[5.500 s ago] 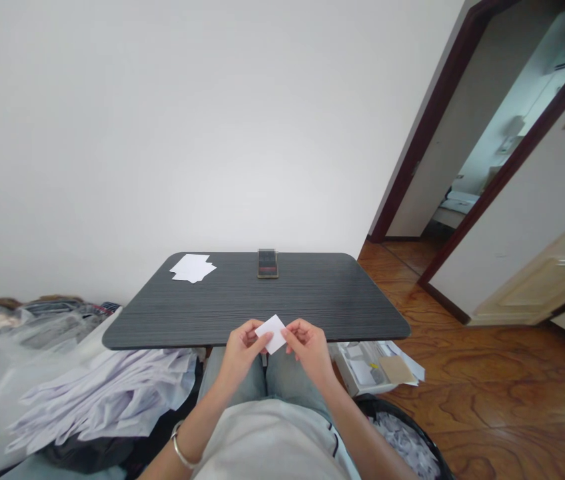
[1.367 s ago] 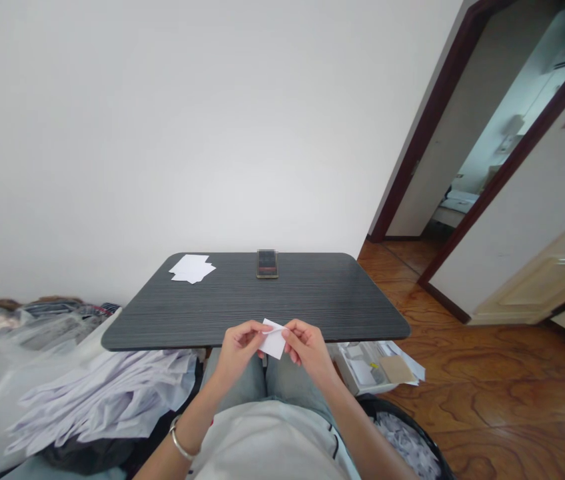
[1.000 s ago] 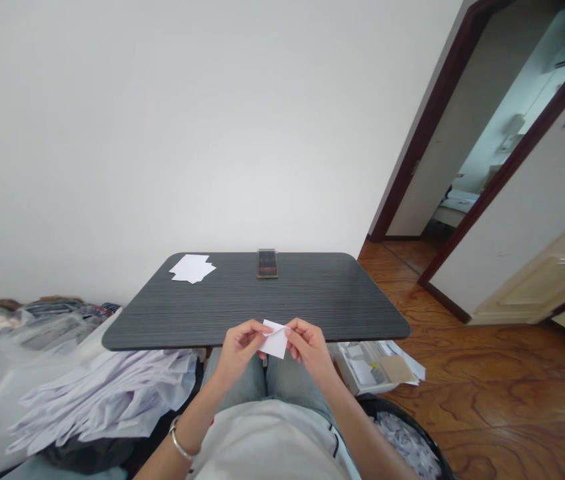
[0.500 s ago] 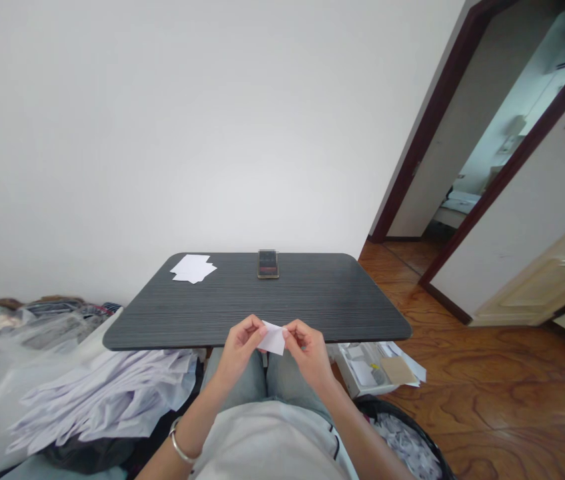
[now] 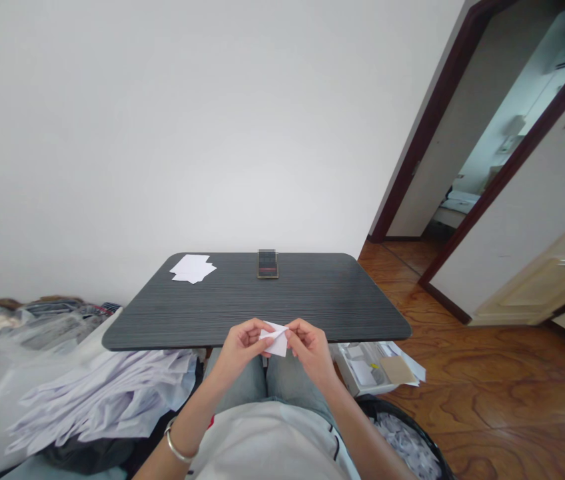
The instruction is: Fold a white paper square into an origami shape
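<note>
A small white piece of paper (image 5: 276,340) is pinched between both my hands just in front of the near edge of the dark striped table (image 5: 202,307). My left hand (image 5: 242,348) grips its left side with closed fingertips. My right hand (image 5: 307,347) grips its right side the same way. The paper is bent, with a folded flap on top. Both hands hover above my lap, close together.
A small stack of white paper sheets (image 5: 192,268) lies at the table's far left. A phone (image 5: 267,263) lies at the far middle. White sheets (image 5: 107,393) are piled to my left. A box of papers (image 5: 372,367) and a bin of shredded paper (image 5: 407,447) stand on the wooden floor at my right.
The paper went from a flat piece held up to a bent, partly folded one. My hands have drawn a little closer together and stayed in the same place.
</note>
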{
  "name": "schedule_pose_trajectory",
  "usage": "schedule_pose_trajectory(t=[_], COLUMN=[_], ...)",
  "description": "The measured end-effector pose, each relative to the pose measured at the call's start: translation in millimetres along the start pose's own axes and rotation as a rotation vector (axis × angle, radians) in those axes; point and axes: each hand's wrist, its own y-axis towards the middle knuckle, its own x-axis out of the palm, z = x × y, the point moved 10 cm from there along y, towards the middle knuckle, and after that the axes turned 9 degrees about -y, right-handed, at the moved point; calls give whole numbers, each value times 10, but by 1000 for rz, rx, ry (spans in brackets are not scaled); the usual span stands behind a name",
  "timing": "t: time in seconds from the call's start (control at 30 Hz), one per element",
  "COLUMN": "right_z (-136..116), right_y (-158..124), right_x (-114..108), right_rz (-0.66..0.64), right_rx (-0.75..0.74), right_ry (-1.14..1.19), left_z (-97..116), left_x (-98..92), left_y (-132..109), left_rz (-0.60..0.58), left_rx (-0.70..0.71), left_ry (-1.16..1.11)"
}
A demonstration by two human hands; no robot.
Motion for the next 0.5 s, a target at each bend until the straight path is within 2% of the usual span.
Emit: schedule_pose_trajectory(t=[0.5], right_z=[49], right_y=[-9], right_x=[5], right_rz=[10], right_rx=[27], right_ry=[5], left_z=[31], left_x=[-31], left_y=[6], left_rz=[68], left_rx=[18], left_ry=[67])
